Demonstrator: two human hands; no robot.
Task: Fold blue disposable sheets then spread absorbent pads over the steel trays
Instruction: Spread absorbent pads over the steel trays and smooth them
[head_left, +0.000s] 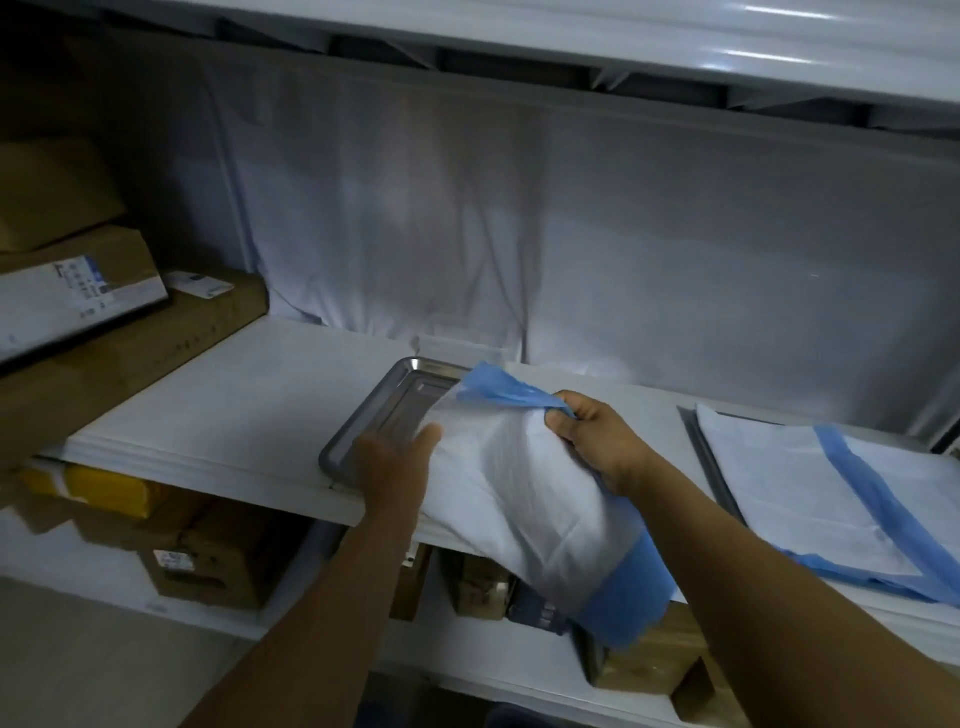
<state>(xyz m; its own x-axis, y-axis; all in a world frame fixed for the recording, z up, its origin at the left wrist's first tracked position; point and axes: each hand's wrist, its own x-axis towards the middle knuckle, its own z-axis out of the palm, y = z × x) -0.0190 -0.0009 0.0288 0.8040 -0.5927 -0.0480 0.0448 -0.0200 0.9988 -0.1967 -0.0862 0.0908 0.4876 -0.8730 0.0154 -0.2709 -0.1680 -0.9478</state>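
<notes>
Where the two bare forearms reach in from the near edge, the lower shelf (467, 654) shows between them, packed with brown cartons (208, 566) and a yellow package (98, 491) off to the left. Just above that, both hands meet over the front lip of the white shelf (234, 415), which carries everything in play. The left hand (395, 457) has its fingers laid against the left edge of an absorbent pad (519, 493), thumb toward the white face; whether the fingers curl under it I cannot tell, as they are blurred. The right hand (597, 441) is clenched round a bunched blue corner of that same pad, pinching it up so the pad hangs slack, white side toward us, its blue backing drooping past the shelf front. Beneath and behind the pad lies a steel tray (363, 421), its left half bare and shining, its right half hidden by the lifted pad. Well to the right on the same shelf a second pad (789, 478) lies spread flat over another tray, only the tray's dark left rim (698, 441) peeking out, with a blue band crossing the pad and blue edging spilling over the front. Farther back on the left, stacked cardboard boxes (78, 291) with printed labels lean against each other. Behind it all hangs a wrinkled white sheet (467, 234), and above runs the underside of the upper shelf (623, 52).
</notes>
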